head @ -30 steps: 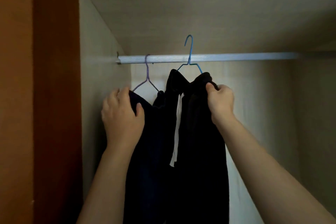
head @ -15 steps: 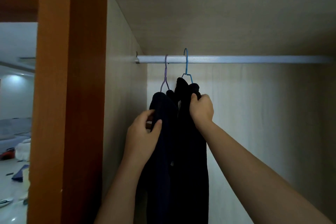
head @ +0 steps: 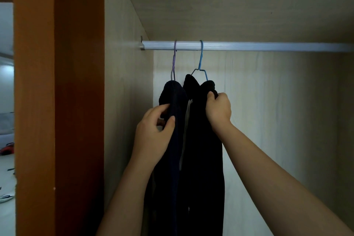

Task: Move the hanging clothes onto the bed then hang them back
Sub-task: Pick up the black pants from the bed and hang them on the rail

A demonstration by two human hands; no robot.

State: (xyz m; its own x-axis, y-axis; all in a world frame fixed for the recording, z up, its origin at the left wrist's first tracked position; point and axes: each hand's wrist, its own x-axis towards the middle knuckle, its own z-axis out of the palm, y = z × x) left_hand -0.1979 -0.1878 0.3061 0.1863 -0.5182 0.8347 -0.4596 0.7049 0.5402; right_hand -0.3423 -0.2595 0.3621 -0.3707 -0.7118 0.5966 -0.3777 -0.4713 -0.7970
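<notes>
Hanging from a pale, ribbed metal rail (head: 249, 46) in the head view, two thin wire hangers carry dark clothes near the wardrobe's left wall (head: 126, 82). A purple hanger (head: 174, 63) bears a navy garment (head: 175, 97); just right of it a blue hanger (head: 200, 59) bears a black garment (head: 199, 140). Both garments run off the bottom edge and their folds merge in shadow, so what kind they are is hard to tell. A pale strip (head: 188, 107) shows between them. The left hand (head: 153, 134) has its grip clamped on the navy cloth, thumb against fingers. The right hand (head: 218, 109) has its grip curled round the black garment's right shoulder. Both forearms are cut off low. Pale wood-grain panels (head: 287, 101) line the wardrobe. An orange-brown post (head: 57, 101) stands left, with a blurred bright room (head: 6, 159) beyond.
</notes>
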